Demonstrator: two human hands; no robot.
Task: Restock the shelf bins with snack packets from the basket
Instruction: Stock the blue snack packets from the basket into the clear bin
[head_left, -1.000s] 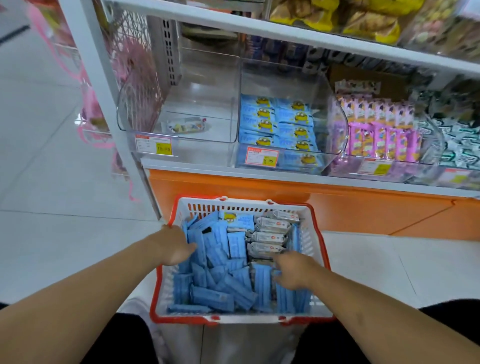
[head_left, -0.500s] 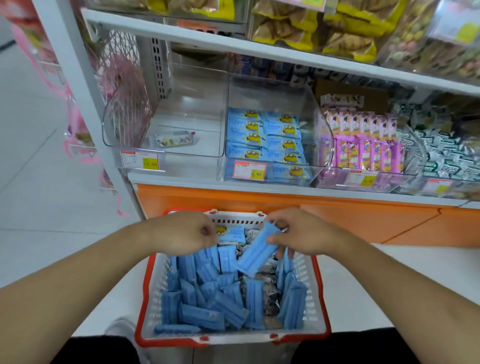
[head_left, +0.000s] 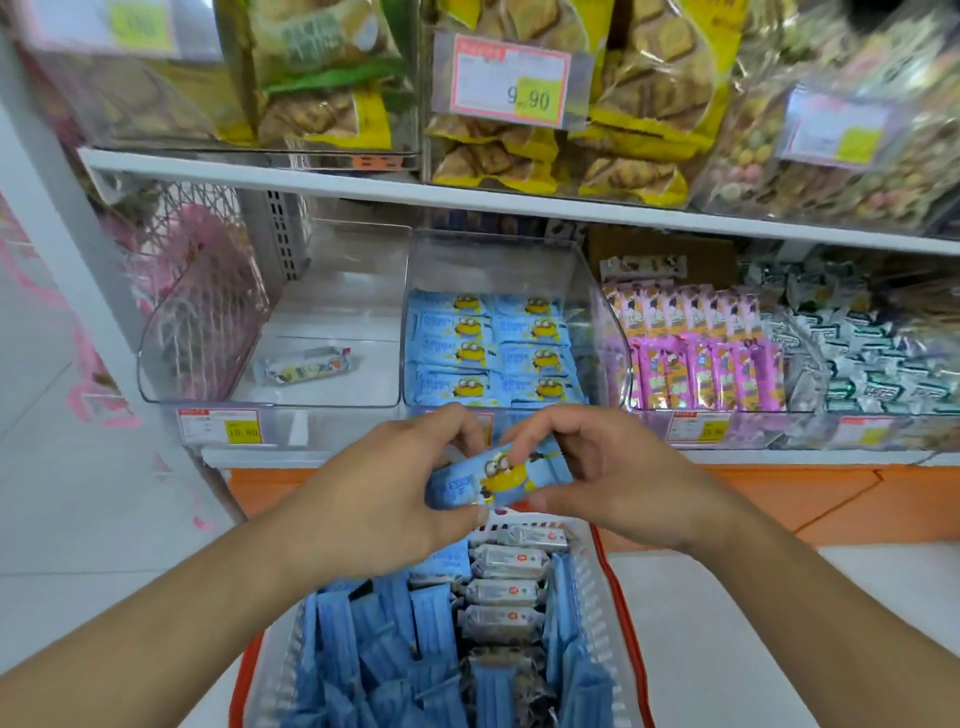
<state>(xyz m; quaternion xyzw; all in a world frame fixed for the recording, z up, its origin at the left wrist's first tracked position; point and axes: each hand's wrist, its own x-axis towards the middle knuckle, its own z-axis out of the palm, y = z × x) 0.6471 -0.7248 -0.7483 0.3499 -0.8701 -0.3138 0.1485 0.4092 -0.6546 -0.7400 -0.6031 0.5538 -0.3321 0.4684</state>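
From the head camera, we had both hands raised over the basket (head_left: 613, 582), sharing one blue minion packet (head_left: 493, 480). Our left hand (head_left: 395, 483) curled round its left end, thumb under the lower edge, and our right hand (head_left: 597, 467) pinched its right end, fingertips on top and thumb at the bottom corner. The packet sat face up, slightly tilted, just in front of the middle bin (head_left: 597, 312), where matching packets already lay in neat rows.

To do this step well, we judged the packet should be squared so its printed face matched the stocked rows, then lifted over the bin's front lip and laid flat in the nearest gap, without nudging the packets already lined up. The clear left bin (head_left: 270, 374), holding a lone wrapped bar (head_left: 309, 366), looked meant for another product, perhaps the grey-white packets (head_left: 506, 564) in the basket.

Against half a second before, the packet had turned from its plain blue back to its printed front, our left hand had joined the hold, and both hands had risen closer to the shelf.
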